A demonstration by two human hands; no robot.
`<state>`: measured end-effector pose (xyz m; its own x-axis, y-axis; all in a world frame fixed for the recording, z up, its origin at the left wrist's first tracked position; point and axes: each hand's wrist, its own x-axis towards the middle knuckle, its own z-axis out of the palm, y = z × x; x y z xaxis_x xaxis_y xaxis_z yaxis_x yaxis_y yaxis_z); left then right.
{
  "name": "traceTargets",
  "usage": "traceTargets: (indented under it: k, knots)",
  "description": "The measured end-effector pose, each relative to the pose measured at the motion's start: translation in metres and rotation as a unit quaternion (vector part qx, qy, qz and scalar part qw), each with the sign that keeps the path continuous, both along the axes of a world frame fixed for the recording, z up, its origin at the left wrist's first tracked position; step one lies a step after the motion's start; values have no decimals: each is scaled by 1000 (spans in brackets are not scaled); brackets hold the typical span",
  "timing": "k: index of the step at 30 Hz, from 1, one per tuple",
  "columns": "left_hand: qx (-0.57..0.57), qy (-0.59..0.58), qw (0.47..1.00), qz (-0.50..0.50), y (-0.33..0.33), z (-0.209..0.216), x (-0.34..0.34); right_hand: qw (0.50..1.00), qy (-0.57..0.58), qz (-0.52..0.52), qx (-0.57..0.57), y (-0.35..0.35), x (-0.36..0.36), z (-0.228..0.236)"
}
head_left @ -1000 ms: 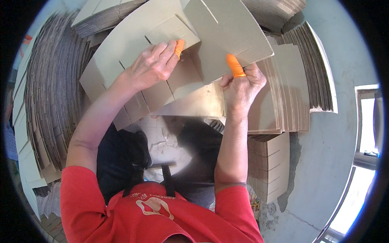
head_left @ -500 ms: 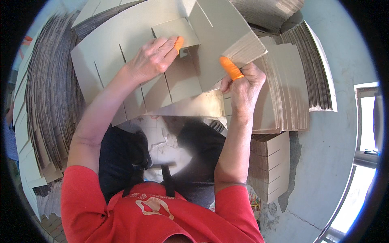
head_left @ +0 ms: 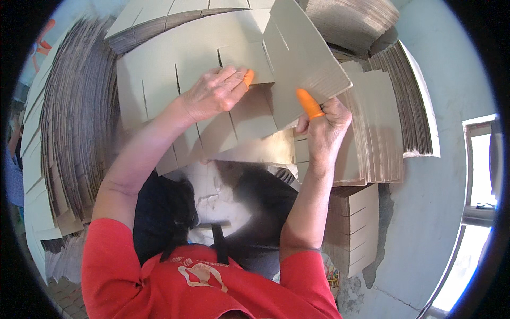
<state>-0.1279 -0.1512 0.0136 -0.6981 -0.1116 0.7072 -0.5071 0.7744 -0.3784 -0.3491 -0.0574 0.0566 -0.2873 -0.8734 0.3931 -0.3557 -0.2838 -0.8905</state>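
A wide slotted cardboard sheet (head_left: 154, 74) lies in front of me, cut with several narrow slots. My left hand (head_left: 218, 94) is closed over its middle, fingers curled at the lower edge of a smaller cardboard panel (head_left: 245, 59); an orange finger cot covers one fingertip. Standing at an angle on the right is a slotted cardboard divider (head_left: 305, 50). Its lower right corner is pinched in my right hand (head_left: 328, 125), whose thumb wears an orange finger cot and lies against the face. The fingers behind the divider are partly hidden.
Tall stacks of cardboard (head_left: 79, 117) rise on the left. More stacked cardboard (head_left: 372, 127) stands on the right, with a slotted bundle (head_left: 364, 228) below it. Another pile (head_left: 180, 13) lies at the far side. A pale wall (head_left: 441, 196) with a window borders the right.
The sheet, the panel and both hands sit lower in the picture, and the left hand is slightly farther right. The view itself has shifted a little. Both hands keep their hold.
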Motion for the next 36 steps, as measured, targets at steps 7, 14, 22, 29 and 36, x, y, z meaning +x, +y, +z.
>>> traceTargets:
  k: [7, 14, 22, 29, 36]
  knots:
    - [12, 14, 1000, 4, -3, 10, -5, 1000, 0, -18, -7, 0, -12, -8]
    - [25, 37, 999, 3, -15, -9, 6, 1000, -24, 2, 12, 0, -1, 0]
    - [110, -22, 989, -97, 58, -17, -17, 993, 24, -82, -79, -23, 12, -45]
    - [259, 130, 953, -83, 18, 30, 2, 989, 56, -134, -2, -15, 14, -47]
    - [103, 129, 958, 236, -148, 32, 28, 990, 81, -113, 16, -23, 30, -45]
